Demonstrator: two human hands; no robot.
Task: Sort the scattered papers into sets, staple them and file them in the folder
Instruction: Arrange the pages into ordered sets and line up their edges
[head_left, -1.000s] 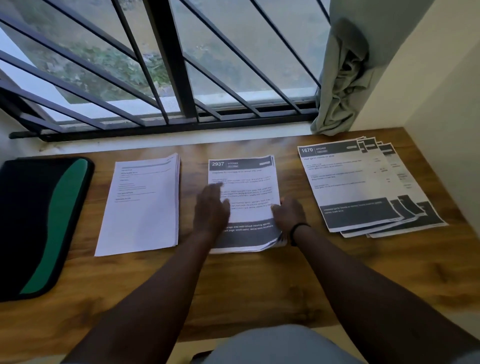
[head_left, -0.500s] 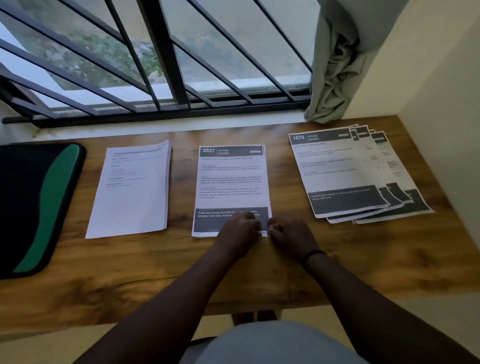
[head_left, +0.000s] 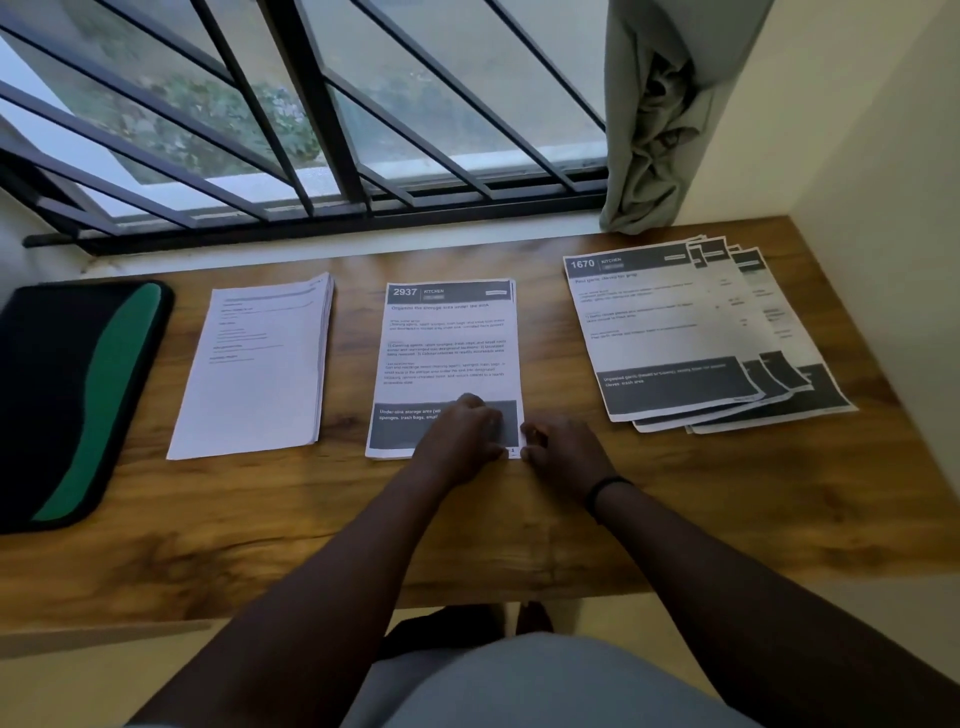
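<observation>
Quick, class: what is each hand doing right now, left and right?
Left hand: fingers curled, pressing the 2937 stack, near right corner.
Right hand: fingers curled at that corner's edge; grip cannot be told.

Three sets of papers lie in a row on the wooden desk: a squared white stack (head_left: 254, 366) with faint text on the left, a squared middle stack (head_left: 449, 353) headed "2937 KITCHEN" with a dark band across its near end, and a fanned right set (head_left: 691, 332) headed "1670 KITCHEN", its sheets overlapping and slipped askew. The black folder (head_left: 67, 400) with a curved green stripe lies flat and closed at the far left, apart from the white stack.
</observation>
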